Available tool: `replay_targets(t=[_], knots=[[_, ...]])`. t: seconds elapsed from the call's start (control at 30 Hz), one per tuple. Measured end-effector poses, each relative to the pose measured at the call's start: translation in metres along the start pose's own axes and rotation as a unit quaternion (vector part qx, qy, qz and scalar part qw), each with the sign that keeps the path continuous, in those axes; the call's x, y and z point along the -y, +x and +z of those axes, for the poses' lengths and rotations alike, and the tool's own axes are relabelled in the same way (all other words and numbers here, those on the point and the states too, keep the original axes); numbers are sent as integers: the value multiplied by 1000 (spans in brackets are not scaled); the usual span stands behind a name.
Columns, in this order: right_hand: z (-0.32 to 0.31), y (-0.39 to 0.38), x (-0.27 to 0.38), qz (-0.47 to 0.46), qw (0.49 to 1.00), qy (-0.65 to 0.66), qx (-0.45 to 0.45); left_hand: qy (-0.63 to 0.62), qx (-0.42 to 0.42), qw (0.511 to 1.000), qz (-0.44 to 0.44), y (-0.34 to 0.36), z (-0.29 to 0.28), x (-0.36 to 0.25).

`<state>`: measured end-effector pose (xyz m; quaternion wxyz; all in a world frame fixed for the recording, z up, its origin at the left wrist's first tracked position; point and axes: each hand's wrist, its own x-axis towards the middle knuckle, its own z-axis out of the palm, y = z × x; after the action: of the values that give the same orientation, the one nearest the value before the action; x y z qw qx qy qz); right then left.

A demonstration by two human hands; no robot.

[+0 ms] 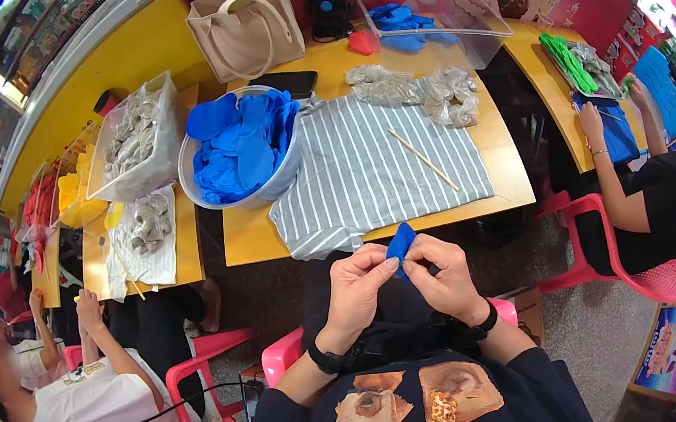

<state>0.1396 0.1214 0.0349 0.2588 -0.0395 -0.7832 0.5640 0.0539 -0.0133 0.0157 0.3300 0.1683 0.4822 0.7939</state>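
Observation:
Just in front of my body, my left hand [357, 287] and my right hand [446, 272] pinch a small blue fabric piece [400, 242] between thumbs and fingertips. It stands up between the two hands, and its lower end is hidden by my fingers. On the table beyond lies a grey-and-white striped cloth [367, 169] with a thin wooden stick [425, 160] across it. A clear round tub [189, 179] heaped with flat blue fabric pieces [253, 149] stands at the cloth's left.
Greyish bundles [451, 98] lie at the cloth's far edge. Behind are a beige bag [245, 27], a black phone [291, 84], a small black fan [331, 12] and a clear bin [472, 27] with blue pieces. Co-workers sit left [99, 405] and right [670, 201] on pink chairs.

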Motion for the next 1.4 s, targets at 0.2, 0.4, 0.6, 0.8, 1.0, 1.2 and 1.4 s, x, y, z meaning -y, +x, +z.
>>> replay_targets(t=[0.2, 0.4, 0.6, 0.8, 1.0, 1.2, 1.4], knots=[[7, 8, -8, -144, 983, -94, -59, 84, -37, 994, 64, 10, 5, 11], [11, 17, -21, -57, 996, -37, -53, -61, -89, 994, -21, 31, 10, 13], [12, 20, -28, -96, 991, -61, -66, 134, -52, 988, 57, 36, 2, 26], [2, 15, -32, -23, 1000, 0, -16, 332, -48, 927, 169, 44, 2, 25], [5, 11, -35, 70, 994, 81, -3, 117, -75, 987, 76, 46, 4, 34], [6, 8, -34, 79, 995, 66, 14, 218, -26, 966, 138, 45, 0, 32], [12, 13, -25, -21, 1000, -7, -20, 263, -51, 950, 162, 43, 1, 27]])
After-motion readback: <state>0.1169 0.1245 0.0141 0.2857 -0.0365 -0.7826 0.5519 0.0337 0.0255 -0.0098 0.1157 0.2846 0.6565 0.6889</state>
